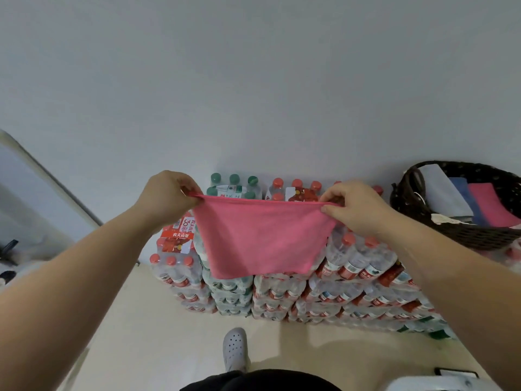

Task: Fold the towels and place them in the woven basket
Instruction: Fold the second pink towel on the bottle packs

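While hands (pixel 166 197) (pixel 352 206) pinch pink towel (pixel 262 238), woven basket (pixel 439 232) holds folded towels (pixel 462 201).

The hanging towel (pixel 262 238) is coloured pink, the woven basket (pixel 456 238) dark brown; folded towels (pixel 462 196) are coloured grey, blue and pink; bottle caps (pixel 277 182) are seen in red and green

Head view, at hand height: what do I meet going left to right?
left hand pinching one top corner → pink towel → right hand pinching the other corner → woven basket
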{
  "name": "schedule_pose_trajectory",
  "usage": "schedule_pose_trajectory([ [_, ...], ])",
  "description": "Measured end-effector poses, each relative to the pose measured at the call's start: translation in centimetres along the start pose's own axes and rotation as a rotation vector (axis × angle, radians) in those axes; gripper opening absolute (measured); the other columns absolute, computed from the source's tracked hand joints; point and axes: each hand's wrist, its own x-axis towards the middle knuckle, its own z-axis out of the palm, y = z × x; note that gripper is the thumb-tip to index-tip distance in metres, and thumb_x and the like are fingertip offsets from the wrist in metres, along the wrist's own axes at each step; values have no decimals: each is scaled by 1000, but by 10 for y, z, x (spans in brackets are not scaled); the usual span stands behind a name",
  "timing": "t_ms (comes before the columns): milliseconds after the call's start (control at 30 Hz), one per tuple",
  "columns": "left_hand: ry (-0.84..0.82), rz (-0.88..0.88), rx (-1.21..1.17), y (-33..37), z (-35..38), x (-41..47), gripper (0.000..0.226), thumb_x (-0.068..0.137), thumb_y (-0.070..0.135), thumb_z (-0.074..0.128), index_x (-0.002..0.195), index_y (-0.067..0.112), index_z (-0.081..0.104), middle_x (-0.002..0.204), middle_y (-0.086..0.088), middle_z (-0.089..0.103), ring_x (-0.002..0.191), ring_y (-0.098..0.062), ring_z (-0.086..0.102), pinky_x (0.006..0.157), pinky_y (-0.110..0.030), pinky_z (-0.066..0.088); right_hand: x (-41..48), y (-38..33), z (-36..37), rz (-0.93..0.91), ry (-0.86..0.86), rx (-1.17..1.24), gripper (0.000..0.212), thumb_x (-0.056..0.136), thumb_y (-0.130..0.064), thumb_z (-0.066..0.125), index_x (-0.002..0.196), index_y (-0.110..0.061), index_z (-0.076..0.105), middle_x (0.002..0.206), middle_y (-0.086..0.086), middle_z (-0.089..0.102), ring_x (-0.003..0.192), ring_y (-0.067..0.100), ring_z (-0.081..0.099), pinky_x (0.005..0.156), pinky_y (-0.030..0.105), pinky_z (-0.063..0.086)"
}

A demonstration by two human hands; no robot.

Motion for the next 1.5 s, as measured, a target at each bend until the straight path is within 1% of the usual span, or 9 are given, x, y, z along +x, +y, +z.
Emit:
schedule_pose_trajectory([
  [200, -1, -203, -183, -20, 34, 46, 9, 83, 11, 71, 81, 20, 73, 62, -1, 63, 44, -18, 56, 44, -21, 38, 41, 2, 30, 212, 163, 27, 12, 88, -17, 67, 85, -28, 70, 84, -16, 65, 77, 4, 58, 63, 2, 34],
  [367, -120, -489, -735, -30, 58, 69, 13, 92, -1, 54, 98, 7, 61, 62, -13, 66, 44, -23, 60, 41, -24, 44, 61, -4, 56, 530, 265, 464, 14, 94, -6, 63, 87, -18, 66, 85, 9, 68, 48, 23, 67, 42, 27, 51],
  [500, -197, -523, -915, -29, 70, 85, 9, 100, 2, 49, 102, 10, 53, 76, -18, 71, 49, -23, 65, 38, -24, 47, 69, -6, 63, 556, 327, 253, 15, 87, -10, 69, 82, -24, 71, 79, -5, 70, 57, 16, 68, 57, 32, 56],
  [700, -241, -548, -945, -30, 78, 105, 9, 100, 0, 48, 107, 4, 52, 73, -22, 69, 52, -29, 69, 43, -32, 55, 88, -4, 53, 498, 227, -90, 11, 80, -17, 74, 88, -22, 80, 82, -7, 73, 79, 11, 66, 78, 30, 52],
  [933, -193, -621, -967, -38, 99, 128, 9, 98, 0, 51, 97, 9, 53, 86, -24, 68, 70, -34, 70, 61, -44, 61, 113, 15, 92, 781, 423, 555, 14, 87, 0, 64, 84, -12, 70, 76, 7, 72, 60, 23, 69, 47, 28, 53],
  [1167, -98, -559, -891, -37, 123, 148, 17, 92, -1, 56, 86, 15, 56, 85, -19, 70, 68, -25, 67, 70, -37, 57, 139, 48, 107, 809, 469, 704, 20, 82, 2, 70, 72, -16, 72, 71, 4, 70, 63, 18, 62, 59, 31, 55],
  [1300, -61, -446, -699, -36, 123, 171, 10, 80, 11, 62, 79, 21, 62, 85, -21, 72, 77, -39, 69, 75, -47, 57, 163, 64, 103, 796, 388, 709, 17, 84, -3, 69, 76, -18, 71, 80, 3, 69, 76, 20, 68, 68, 47, 62],
  [1400, -74, -320, -585, -32, 122, 191, 10, 73, 25, 62, 83, 22, 63, 81, -17, 71, 64, -29, 59, 61, -42, 48, 180, 68, 96, 631, 410, 501, 13, 82, -7, 68, 79, -18, 73, 78, -5, 71, 78, 16, 68, 77, 34, 58],
  [1500, -57, -247, -555, -30, 124, 207, 9, 77, 26, 65, 86, 23, 66, 83, -7, 73, 77, -34, 68, 71, -50, 55, 192, 67, 91, 545, 406, 453, 16, 83, -6, 66, 80, -20, 71, 77, -10, 69, 74, 8, 64, 70, 21, 49],
])
